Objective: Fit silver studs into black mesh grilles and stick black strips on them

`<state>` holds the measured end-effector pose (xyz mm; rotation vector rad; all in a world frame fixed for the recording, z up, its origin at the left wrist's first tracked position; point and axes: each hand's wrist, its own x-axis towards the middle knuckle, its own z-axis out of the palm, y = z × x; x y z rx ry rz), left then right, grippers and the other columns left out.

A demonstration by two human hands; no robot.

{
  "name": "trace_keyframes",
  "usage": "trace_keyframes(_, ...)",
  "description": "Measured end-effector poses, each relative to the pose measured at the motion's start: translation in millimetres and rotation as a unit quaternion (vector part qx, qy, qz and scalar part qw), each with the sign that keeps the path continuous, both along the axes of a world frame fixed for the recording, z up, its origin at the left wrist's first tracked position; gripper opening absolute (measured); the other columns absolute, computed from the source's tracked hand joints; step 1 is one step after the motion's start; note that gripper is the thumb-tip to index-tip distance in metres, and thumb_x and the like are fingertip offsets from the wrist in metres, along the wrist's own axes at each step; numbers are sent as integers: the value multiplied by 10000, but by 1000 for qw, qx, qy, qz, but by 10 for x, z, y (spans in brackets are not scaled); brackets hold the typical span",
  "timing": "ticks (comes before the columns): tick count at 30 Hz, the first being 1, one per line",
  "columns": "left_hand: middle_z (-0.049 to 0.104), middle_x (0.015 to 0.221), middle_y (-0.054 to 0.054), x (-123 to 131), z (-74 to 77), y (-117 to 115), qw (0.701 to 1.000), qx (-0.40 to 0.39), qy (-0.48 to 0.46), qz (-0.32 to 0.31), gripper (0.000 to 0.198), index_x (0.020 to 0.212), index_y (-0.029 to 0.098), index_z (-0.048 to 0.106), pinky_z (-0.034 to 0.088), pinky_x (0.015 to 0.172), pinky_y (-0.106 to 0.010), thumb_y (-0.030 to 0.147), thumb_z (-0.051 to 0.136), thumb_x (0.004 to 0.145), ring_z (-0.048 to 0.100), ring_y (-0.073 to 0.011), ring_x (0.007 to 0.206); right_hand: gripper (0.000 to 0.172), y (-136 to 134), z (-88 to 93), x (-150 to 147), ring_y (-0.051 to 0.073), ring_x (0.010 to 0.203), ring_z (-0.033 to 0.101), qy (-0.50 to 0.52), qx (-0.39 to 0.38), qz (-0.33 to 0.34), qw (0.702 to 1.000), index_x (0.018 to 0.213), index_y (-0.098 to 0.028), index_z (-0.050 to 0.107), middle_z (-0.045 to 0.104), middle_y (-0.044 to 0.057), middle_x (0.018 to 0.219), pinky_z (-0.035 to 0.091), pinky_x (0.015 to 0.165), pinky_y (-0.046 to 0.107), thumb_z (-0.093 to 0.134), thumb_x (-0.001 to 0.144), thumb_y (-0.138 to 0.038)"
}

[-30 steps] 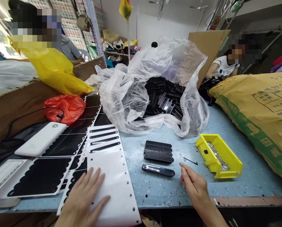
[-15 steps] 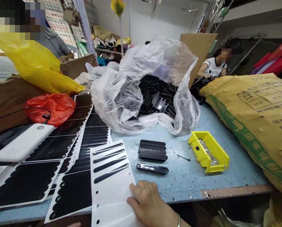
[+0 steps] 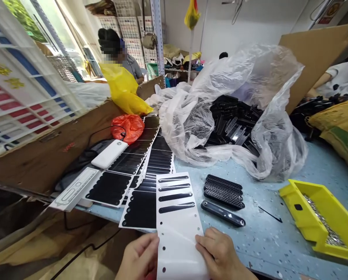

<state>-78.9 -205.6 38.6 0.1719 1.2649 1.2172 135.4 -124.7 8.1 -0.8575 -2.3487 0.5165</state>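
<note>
A long white sheet (image 3: 178, 229) with several black rubbery strips and punched holes along its edges runs toward me over the table. My left hand (image 3: 137, 257) grips its left edge near the lower end, and my right hand (image 3: 217, 254) grips the right edge. Beyond my right hand lie a stack of black mesh strips (image 3: 224, 191) and a dark metal-look bar (image 3: 222, 214). Neither hand touches them. Under and left of the held sheet, overlapping sheets of black scalloped pieces (image 3: 109, 186) lie spread out.
A clear plastic bag (image 3: 191, 120) holds a heap of black parts (image 3: 235, 124). A yellow bin (image 3: 316, 217) of small silver parts sits at the right on the speckled blue table (image 3: 267, 237). A white power bank (image 3: 109, 154) and red bag (image 3: 127, 129) lie left.
Both hands now hold the white sheet's lower end, where earlier one lay flat on it and the other rested beside it. The view has swung left, and the sheet sits straighter.
</note>
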Motion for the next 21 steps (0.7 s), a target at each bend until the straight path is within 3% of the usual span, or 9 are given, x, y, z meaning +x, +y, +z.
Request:
trace_keyframes(3,739,898,-108,-84,101,264,998,47,28,19,499,1108,161,673,526,657,-307,372,783,669,681,-219,734,265,-1,17,9,149,560,469,-6,-1,6,1000,702,-191,632,534,15,574,290,551,266,439,878,-145)
trace_keyframes(5,736,921,-111,-88,123,416,997,70,20,6,516,1153,165,649,529,670,-312,362,768,691,678,-214,744,274,0,29,10,146,562,469,-14,-8,9,1000,668,-189,618,534,15,572,291,552,264,443,875,-149)
trace_keyframes(8,715,740,-76,-60,109,558,994,95,46,-26,409,1028,125,700,492,541,-250,348,765,691,619,-151,574,280,5,52,5,144,571,482,-28,-21,8,999,644,-185,609,541,19,577,293,550,262,445,869,-151)
trace_keyframes(11,618,558,-3,-49,84,631,990,103,92,-26,309,885,111,723,329,379,-163,325,776,669,465,-67,412,271,12,76,2,143,567,496,-37,-25,5,999,647,-187,615,554,20,581,295,544,262,450,859,-150)
trace_keyframes(13,599,556,11,-51,70,670,990,110,86,-25,293,878,124,721,322,392,-157,316,776,664,461,-63,429,267,15,84,6,142,566,511,-42,-26,10,999,638,-188,613,563,21,582,302,540,260,458,852,-148)
trace_keyframes(16,620,600,-5,-50,54,724,988,126,84,-5,257,810,123,721,406,490,-184,324,775,660,523,-90,522,269,17,88,12,137,556,528,-47,-29,15,998,596,-184,589,559,21,577,314,528,253,482,839,-142)
trace_keyframes(21,601,583,2,-36,83,733,987,131,95,23,232,681,111,700,378,487,-180,317,794,627,481,-74,506,161,77,194,-163,133,537,511,51,-8,-53,997,698,-160,615,515,14,595,358,514,243,525,827,-128)
